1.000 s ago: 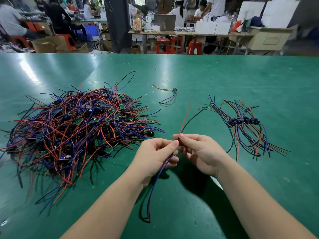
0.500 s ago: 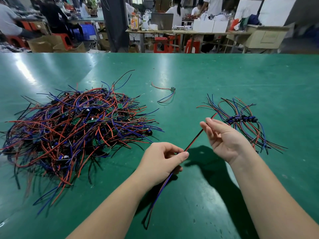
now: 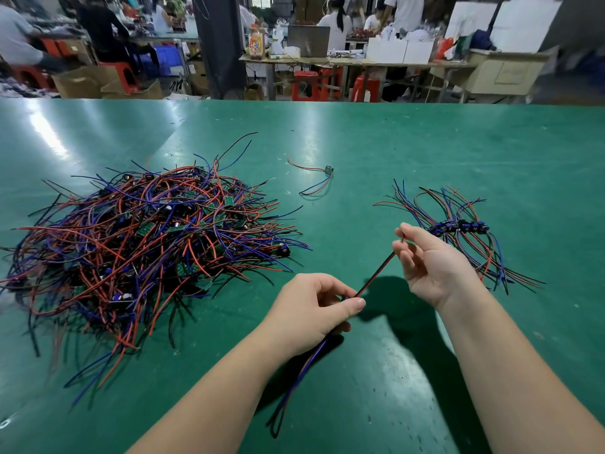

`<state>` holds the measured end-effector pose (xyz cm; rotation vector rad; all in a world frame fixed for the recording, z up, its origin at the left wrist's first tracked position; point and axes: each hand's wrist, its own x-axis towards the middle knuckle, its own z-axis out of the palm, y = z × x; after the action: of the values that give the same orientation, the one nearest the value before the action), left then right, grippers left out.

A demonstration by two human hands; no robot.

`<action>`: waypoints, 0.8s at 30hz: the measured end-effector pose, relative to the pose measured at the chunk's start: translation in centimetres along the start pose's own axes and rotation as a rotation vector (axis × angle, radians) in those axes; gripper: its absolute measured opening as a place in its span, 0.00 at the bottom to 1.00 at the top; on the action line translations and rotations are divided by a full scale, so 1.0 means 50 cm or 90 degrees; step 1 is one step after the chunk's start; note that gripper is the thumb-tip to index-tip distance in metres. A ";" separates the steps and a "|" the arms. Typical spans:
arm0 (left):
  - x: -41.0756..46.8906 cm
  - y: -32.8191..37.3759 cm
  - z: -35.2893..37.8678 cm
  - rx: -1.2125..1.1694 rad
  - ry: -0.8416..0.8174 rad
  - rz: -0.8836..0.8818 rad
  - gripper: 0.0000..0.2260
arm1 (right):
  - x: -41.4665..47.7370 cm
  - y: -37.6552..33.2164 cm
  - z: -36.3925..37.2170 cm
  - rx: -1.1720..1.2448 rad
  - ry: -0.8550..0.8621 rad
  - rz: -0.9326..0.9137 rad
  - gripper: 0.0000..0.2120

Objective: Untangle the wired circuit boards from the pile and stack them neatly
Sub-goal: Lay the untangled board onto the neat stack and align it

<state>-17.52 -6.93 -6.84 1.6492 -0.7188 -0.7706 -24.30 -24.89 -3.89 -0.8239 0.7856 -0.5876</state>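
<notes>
Head: two hands (image 3: 311,314) (image 3: 435,267), one wire pair (image 3: 377,276)

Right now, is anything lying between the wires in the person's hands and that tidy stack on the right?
Nothing visible. The left hand grips the wires, the right hand pinches their tip, and the stack lies just beyond that hand over bare green table. The lone wired board lies farther back, off the path.

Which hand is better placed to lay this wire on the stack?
Right. The right hand pinches the end of the wire just beside the stack; the left hand grips it farther away, nearer the pile.
</notes>
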 end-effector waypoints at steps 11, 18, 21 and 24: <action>-0.016 0.025 -0.030 -0.029 -0.152 -0.036 0.02 | 0.010 -0.013 -0.021 0.055 -0.037 0.094 0.08; -0.020 0.034 -0.031 -0.256 -0.221 -0.086 0.05 | 0.009 0.017 -0.006 0.001 -0.072 0.077 0.14; -0.017 0.048 -0.036 -0.401 -0.180 -0.077 0.03 | -0.008 0.034 0.006 -0.206 -0.147 0.012 0.02; -0.010 0.057 -0.042 -0.556 -0.089 -0.068 0.09 | -0.033 0.052 0.018 -0.317 -0.331 -0.089 0.11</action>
<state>-16.30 -5.84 -3.67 0.8458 -0.3014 -1.0866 -24.14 -21.90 -4.99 -1.4284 0.3937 -0.2734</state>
